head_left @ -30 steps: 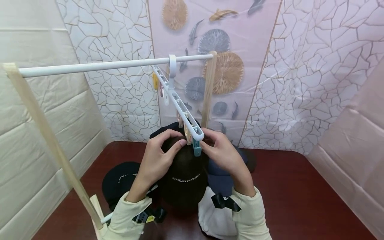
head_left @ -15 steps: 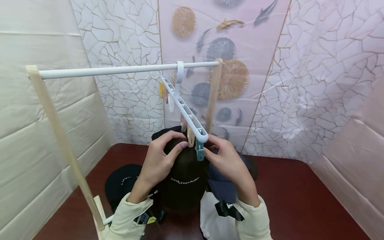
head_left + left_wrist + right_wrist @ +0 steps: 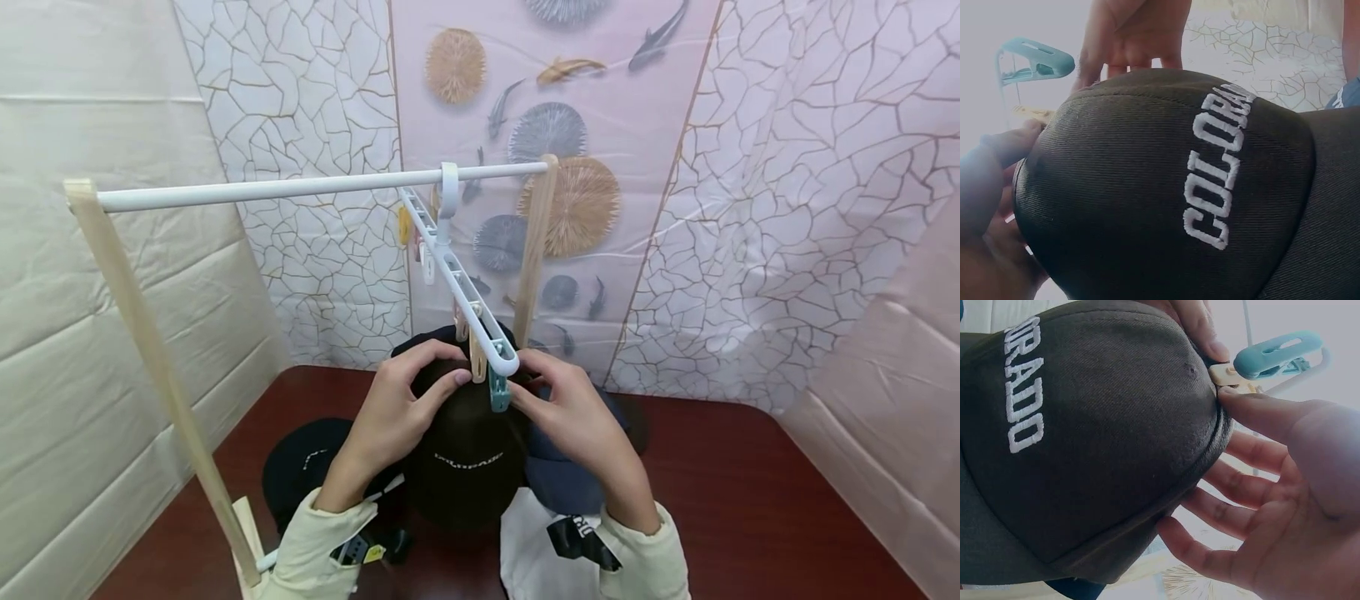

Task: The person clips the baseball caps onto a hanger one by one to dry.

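Where legible, apparently "COLORADO" cap (image 3: 1141,178)

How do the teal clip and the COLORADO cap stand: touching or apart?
Apart. The left wrist view shows pale background between the rounded end of the teal clip and the COLORADO cap.

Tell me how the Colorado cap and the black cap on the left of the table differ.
The Colorado cap is held up in the left hand and right hand, while the black cap lies on the table. The Colorado cap looks dark brown; the black cap looks black. The Colorado cap has bold lettering; the black cap's marking is too small to read. Both are dark with pale markings.
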`<state>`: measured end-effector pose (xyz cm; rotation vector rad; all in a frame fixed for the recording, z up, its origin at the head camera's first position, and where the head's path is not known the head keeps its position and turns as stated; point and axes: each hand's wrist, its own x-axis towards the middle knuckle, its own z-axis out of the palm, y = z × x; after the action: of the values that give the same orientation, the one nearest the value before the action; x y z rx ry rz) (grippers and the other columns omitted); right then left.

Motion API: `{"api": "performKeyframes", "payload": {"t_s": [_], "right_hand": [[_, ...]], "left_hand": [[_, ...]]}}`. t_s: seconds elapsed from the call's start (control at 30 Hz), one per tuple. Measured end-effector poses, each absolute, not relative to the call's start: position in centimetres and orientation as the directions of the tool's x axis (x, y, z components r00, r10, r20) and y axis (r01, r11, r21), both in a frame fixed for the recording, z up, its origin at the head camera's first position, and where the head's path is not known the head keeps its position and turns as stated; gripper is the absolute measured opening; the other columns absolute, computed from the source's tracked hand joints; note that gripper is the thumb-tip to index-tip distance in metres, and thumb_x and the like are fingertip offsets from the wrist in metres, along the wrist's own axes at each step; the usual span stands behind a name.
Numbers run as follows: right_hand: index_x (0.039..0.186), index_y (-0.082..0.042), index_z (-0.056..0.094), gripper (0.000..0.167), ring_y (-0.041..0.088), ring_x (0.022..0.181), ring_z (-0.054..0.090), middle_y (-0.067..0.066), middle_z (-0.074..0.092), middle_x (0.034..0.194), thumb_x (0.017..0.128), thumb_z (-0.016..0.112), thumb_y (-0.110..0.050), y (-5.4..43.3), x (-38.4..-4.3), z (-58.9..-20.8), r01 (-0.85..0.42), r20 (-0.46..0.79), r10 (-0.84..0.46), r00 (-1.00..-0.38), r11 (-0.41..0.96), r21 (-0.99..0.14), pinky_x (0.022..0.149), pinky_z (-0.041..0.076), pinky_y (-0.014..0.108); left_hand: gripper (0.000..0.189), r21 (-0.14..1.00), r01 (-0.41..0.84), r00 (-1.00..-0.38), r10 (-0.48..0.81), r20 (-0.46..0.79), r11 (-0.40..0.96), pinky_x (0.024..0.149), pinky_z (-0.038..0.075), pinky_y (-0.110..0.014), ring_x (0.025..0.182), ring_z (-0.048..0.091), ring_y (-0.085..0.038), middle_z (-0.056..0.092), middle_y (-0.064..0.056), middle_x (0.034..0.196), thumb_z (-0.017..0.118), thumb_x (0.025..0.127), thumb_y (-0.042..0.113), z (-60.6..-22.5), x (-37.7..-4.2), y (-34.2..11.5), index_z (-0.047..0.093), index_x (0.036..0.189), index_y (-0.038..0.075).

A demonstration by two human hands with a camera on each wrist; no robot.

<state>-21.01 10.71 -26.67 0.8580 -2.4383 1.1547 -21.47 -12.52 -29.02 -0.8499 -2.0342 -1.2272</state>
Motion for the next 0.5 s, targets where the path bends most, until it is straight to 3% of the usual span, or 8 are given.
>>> {"api": "performKeyframes", "payload": {"t_s": [0.23,0.5], "right_hand": [[0.130,-0.007,0.070,0.031,0.024,0.107,0.069,0.008,0.071,0.123,0.099,0.073,-0.004,10.7,-20.6,-27.1,-0.676,0.558,-0.385,-0.735,0.472,-0.566,0.090,0.058,0.047],[0.132,-0.007,0.071,0.041,0.023,0.110,0.065,0.008,0.068,0.128,0.093,0.080,-0.002,10.4,-20.7,-28.2,-0.725,0.684,-0.294,-0.668,0.463,-0.509,0.087,0.056,0.041]], "left_hand": [[0.015,0.510,0.785,-0.598,0.211,0.773,0.352,0.096,0.054,-0.037,0.106,0.067,-0.014,0.074,0.001,0.111,0.077,0.098,0.012,-29.5,-21.6,-12.3,0.074,0.113,0.010],[0.016,0.519,0.783,-0.602,0.206,0.771,0.344,0.093,0.054,-0.036,0.104,0.067,-0.014,0.074,0.000,0.110,0.076,0.099,0.013,-29.3,-21.8,-11.9,0.074,0.115,0.009]]}}
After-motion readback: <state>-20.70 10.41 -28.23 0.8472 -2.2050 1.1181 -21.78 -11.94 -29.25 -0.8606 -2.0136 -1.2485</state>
